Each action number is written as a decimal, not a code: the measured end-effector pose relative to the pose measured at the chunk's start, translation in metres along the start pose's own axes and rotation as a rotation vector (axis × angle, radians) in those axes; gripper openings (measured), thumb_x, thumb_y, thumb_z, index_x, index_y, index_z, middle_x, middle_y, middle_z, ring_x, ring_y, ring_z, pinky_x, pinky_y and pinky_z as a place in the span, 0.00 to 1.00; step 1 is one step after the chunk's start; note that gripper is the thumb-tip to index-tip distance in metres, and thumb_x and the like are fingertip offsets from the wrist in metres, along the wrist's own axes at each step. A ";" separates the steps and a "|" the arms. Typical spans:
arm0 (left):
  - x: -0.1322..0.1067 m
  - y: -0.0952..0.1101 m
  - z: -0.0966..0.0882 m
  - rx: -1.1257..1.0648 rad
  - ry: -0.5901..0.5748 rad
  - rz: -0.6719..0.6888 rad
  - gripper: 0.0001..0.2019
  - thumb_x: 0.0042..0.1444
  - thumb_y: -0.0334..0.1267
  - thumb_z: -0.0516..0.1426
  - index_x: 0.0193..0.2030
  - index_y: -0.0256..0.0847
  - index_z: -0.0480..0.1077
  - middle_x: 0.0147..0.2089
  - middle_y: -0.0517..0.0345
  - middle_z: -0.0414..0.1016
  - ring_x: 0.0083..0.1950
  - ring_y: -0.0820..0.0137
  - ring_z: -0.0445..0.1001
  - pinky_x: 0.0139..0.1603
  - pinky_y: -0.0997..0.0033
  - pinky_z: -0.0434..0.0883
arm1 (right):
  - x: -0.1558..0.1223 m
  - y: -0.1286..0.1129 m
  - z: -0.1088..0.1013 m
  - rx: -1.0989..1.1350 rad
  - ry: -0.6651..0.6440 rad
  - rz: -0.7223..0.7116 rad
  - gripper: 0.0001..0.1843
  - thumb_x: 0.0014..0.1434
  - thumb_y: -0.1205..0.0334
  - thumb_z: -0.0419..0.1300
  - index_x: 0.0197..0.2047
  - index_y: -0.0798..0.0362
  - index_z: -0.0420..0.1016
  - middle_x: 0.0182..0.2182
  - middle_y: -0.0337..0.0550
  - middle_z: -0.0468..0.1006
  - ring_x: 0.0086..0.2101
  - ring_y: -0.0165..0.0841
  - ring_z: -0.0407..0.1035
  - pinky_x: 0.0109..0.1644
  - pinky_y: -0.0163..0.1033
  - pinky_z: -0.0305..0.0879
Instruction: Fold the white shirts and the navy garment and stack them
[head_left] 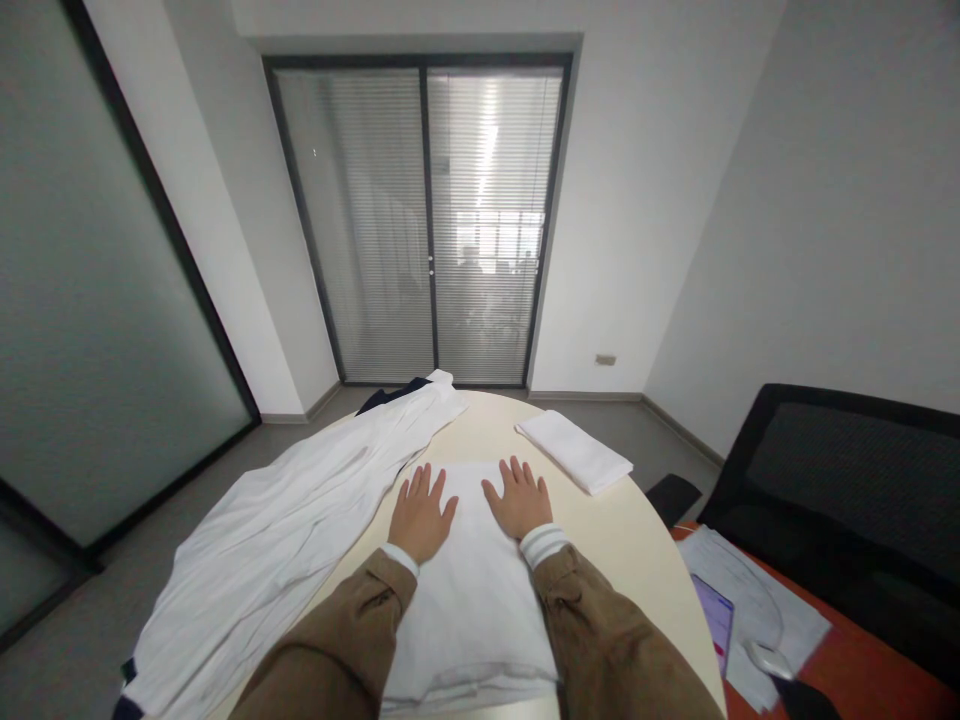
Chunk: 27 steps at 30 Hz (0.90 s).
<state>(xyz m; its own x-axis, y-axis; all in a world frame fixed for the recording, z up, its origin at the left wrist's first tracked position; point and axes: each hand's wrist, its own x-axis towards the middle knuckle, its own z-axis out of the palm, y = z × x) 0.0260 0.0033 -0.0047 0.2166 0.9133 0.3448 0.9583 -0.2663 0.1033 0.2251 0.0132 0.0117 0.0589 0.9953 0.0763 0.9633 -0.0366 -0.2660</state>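
A folded white garment [472, 600] lies flat on the round cream table [607, 560], its layered edge toward me. My left hand [422, 515] rests palm down on its far left part, fingers spread. On the far right part lies my right hand [519, 500], also flat with fingers apart. Neither hand grips anything. To the left, a heap of unfolded white clothing [292, 530] with dark navy parts stretches along the table and hangs over its edge. A small folded white cloth [576, 450] sits near the right rim.
At the right stands a black mesh office chair [847, 500]. An orange-red surface [862, 650] beside the table holds papers [727, 560], a phone with a lit screen [712, 620] and a white device [768, 658]. Behind is a glass partition with blinds [487, 330].
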 end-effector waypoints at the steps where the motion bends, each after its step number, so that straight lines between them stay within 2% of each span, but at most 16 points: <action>1: -0.001 -0.001 0.000 0.014 0.013 -0.018 0.28 0.66 0.49 0.47 0.68 0.36 0.60 0.71 0.36 0.55 0.72 0.50 0.52 0.68 0.47 0.54 | 0.001 0.001 0.000 0.001 -0.010 0.025 0.42 0.65 0.37 0.38 0.72 0.55 0.48 0.72 0.50 0.44 0.69 0.48 0.38 0.68 0.58 0.33; 5: -0.008 -0.007 0.001 0.043 0.028 -0.089 0.30 0.66 0.48 0.49 0.69 0.32 0.58 0.69 0.28 0.55 0.70 0.45 0.56 0.65 0.47 0.58 | 0.000 0.004 -0.002 0.011 -0.036 0.056 0.44 0.64 0.36 0.39 0.73 0.56 0.44 0.72 0.49 0.41 0.69 0.50 0.37 0.68 0.59 0.32; 9: -0.014 -0.013 0.006 0.018 0.032 -0.122 0.28 0.66 0.45 0.49 0.69 0.33 0.58 0.67 0.27 0.59 0.69 0.44 0.57 0.64 0.45 0.59 | 0.000 0.009 -0.003 0.052 -0.052 0.042 0.43 0.64 0.38 0.42 0.73 0.57 0.45 0.72 0.50 0.40 0.69 0.50 0.36 0.68 0.59 0.32; 12: -0.016 -0.018 0.015 -0.081 0.056 -0.159 0.27 0.65 0.41 0.50 0.68 0.32 0.59 0.66 0.29 0.62 0.69 0.44 0.58 0.64 0.44 0.59 | 0.002 0.018 -0.002 0.092 -0.045 0.047 0.41 0.64 0.41 0.47 0.72 0.58 0.49 0.71 0.54 0.44 0.69 0.50 0.38 0.69 0.56 0.35; 15: -0.013 -0.026 0.020 -0.307 0.110 -0.144 0.27 0.62 0.39 0.53 0.66 0.30 0.61 0.63 0.31 0.66 0.68 0.47 0.60 0.66 0.45 0.57 | 0.004 0.028 0.001 0.126 -0.037 0.024 0.40 0.64 0.44 0.50 0.71 0.58 0.51 0.70 0.57 0.49 0.69 0.50 0.39 0.70 0.53 0.37; 18: -0.007 -0.032 0.018 -0.653 0.202 -0.158 0.28 0.56 0.36 0.58 0.64 0.32 0.63 0.63 0.35 0.67 0.66 0.52 0.63 0.68 0.51 0.57 | 0.005 0.034 0.004 0.181 -0.030 -0.015 0.38 0.64 0.47 0.52 0.71 0.57 0.52 0.70 0.56 0.51 0.69 0.50 0.39 0.70 0.54 0.37; 21: 0.000 -0.037 0.011 -1.055 0.270 -0.319 0.33 0.52 0.33 0.61 0.66 0.37 0.58 0.64 0.37 0.66 0.64 0.57 0.67 0.66 0.54 0.62 | 0.007 0.037 0.007 0.223 -0.013 -0.030 0.38 0.63 0.49 0.53 0.70 0.61 0.53 0.69 0.57 0.53 0.69 0.51 0.41 0.70 0.55 0.37; 22: 0.002 -0.039 0.008 -1.172 0.257 -0.392 0.35 0.51 0.33 0.63 0.66 0.37 0.57 0.63 0.37 0.67 0.62 0.57 0.69 0.64 0.54 0.64 | 0.008 0.038 0.009 0.236 -0.006 -0.032 0.38 0.63 0.49 0.53 0.70 0.62 0.54 0.69 0.58 0.53 0.69 0.51 0.41 0.70 0.55 0.37; 24: 0.004 -0.042 0.004 -1.333 0.149 -0.489 0.34 0.48 0.34 0.66 0.62 0.34 0.62 0.59 0.36 0.72 0.57 0.54 0.74 0.60 0.53 0.68 | 0.010 0.039 0.012 0.270 0.013 -0.036 0.39 0.62 0.50 0.54 0.69 0.63 0.54 0.68 0.58 0.55 0.68 0.51 0.41 0.70 0.56 0.38; 27: 0.003 -0.043 -0.002 -1.441 -0.025 -0.478 0.28 0.40 0.35 0.70 0.50 0.32 0.72 0.50 0.38 0.78 0.52 0.51 0.77 0.56 0.50 0.70 | 0.012 0.042 0.016 0.364 0.060 -0.046 0.39 0.60 0.51 0.55 0.69 0.60 0.53 0.67 0.56 0.57 0.68 0.50 0.43 0.71 0.57 0.37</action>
<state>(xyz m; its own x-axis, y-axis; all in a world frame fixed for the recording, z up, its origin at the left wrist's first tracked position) -0.0148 0.0170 -0.0065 -0.0349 0.9994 0.0015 -0.0540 -0.0034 0.9985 0.2618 0.0248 -0.0139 0.0434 0.9878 0.1499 0.8098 0.0531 -0.5843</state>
